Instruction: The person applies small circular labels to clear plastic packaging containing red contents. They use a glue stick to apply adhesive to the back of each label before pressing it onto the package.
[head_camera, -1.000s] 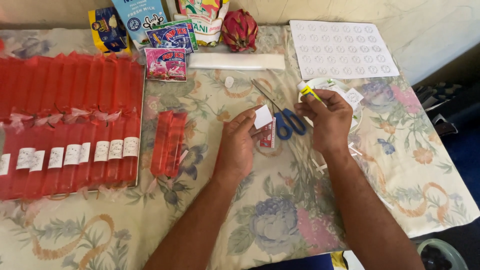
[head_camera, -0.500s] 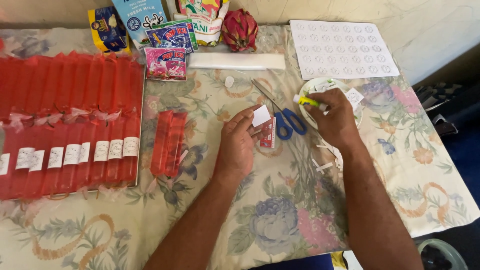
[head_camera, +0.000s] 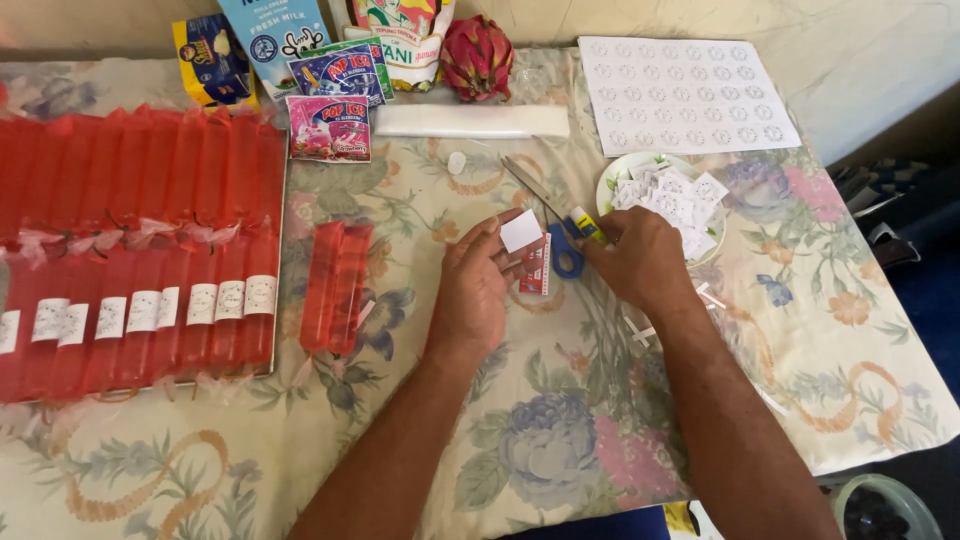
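My left hand (head_camera: 478, 288) pinches a small white paper label (head_camera: 521, 231) between thumb and fingers, over a small red packet (head_camera: 536, 268) on the floral tablecloth. My right hand (head_camera: 640, 258) grips a glue stick with a yellow and white tip (head_camera: 586, 222), its tip close to the label. Blue-handled scissors (head_camera: 553, 228) lie between both hands, partly hidden. Just beyond my right hand stands a plate (head_camera: 608, 180) heaped with cut white labels.
A tray of long red filled tubes (head_camera: 140, 250), some labelled, fills the left. Two loose red tubes (head_camera: 336, 287) lie left of my left hand. Drink powder sachets (head_camera: 328, 128), a dragon fruit (head_camera: 477, 55), a plastic roll (head_camera: 470, 121) and a label sheet (head_camera: 685, 95) sit at the back.
My right hand came from the label plate toward my left hand, bringing the glue stick tip beside the held label. My left hand stayed put.
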